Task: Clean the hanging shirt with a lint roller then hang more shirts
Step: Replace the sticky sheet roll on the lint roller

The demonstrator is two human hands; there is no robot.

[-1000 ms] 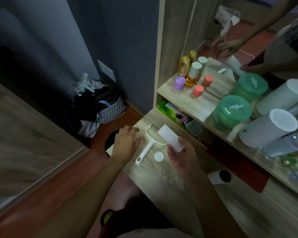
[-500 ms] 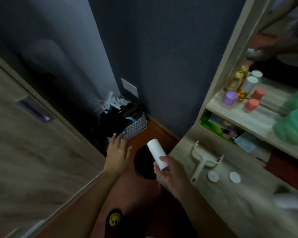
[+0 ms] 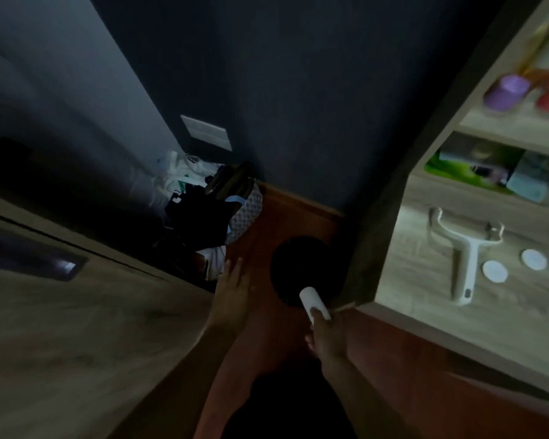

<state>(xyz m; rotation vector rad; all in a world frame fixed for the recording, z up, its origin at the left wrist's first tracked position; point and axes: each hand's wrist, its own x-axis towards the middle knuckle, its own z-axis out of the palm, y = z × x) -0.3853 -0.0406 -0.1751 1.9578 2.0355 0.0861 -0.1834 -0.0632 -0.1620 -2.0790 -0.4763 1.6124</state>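
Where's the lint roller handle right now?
Head view, right side: the lint roller handle lies on the wooden desk, beside two white end caps.

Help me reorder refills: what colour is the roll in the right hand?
White roll, gripped by the right hand; head view.

white roll [image 3: 311, 300] held, roller frame [image 3: 466, 258] on shelf

Wooden desk top [image 3: 425, 299] is carrying a white lint roller handle [image 3: 466, 258], with two white round caps [image 3: 494, 271] lying just right of it. Red-brown floor [image 3: 292, 217] is bearing a black bin [image 3: 301, 264] left of the desk.
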